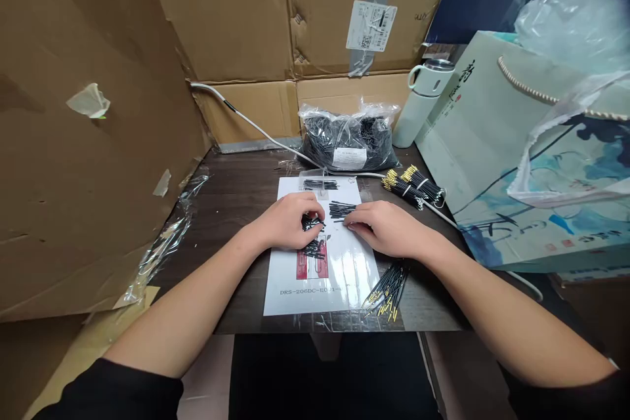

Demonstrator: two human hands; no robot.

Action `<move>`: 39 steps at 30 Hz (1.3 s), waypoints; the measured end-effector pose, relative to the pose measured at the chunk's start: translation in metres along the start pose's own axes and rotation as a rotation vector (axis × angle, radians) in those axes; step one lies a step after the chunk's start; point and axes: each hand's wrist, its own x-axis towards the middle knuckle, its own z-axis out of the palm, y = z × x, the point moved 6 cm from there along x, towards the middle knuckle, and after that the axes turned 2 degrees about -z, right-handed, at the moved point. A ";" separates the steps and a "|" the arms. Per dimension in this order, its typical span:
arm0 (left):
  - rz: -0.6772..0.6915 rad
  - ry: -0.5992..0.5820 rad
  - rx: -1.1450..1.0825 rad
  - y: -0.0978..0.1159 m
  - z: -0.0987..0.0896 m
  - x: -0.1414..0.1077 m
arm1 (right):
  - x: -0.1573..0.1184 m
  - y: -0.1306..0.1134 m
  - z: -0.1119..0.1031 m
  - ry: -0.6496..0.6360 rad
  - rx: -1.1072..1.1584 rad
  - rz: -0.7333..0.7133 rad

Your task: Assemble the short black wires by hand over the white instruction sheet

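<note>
On a printed white sheet [288, 279], my left hand [290, 220] curls over a heap of short black tubes [314, 248]. Its thumb and fingers close around some of these tubes, partly hidden by the hand. Across from it, my right hand [381, 226] pinches the end of a thin black tube beside a row of black tubes [342, 209] lying side by side. Farther up the sheet lies another row of black tubes [319, 184], partly under clear plastic. Below my right hand, loose black wires with yellow tips [388, 292] fan out at the table's front edge.
A clear bag of black pieces [349, 138] stands at the back, with a white cable [251, 121] running past it. Two tied wire bundles [413, 187] lie to the right. Beyond are a pale flask [423, 102] and a paper bag [492, 144]. Cardboard [98, 177] walls the left.
</note>
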 end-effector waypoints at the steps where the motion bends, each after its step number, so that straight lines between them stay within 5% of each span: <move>1: 0.005 -0.006 -0.011 0.001 0.001 0.000 | 0.000 0.000 0.000 0.005 0.000 -0.006; 12: 0.035 0.013 -0.058 0.007 0.005 0.002 | -0.003 -0.005 -0.008 -0.003 0.025 -0.005; 18: -0.007 0.155 -0.175 0.014 0.005 0.001 | -0.021 -0.036 -0.006 -0.425 0.286 -0.133; 21: -0.113 0.168 -0.295 0.012 0.013 0.002 | -0.024 -0.040 0.001 -0.516 0.277 -0.109; 28: -0.294 0.239 -0.614 0.004 0.027 0.003 | -0.023 -0.039 0.003 -0.525 0.243 -0.121; 39: -0.340 0.308 -0.766 -0.001 0.030 0.002 | -0.026 -0.041 0.002 -0.533 0.195 -0.114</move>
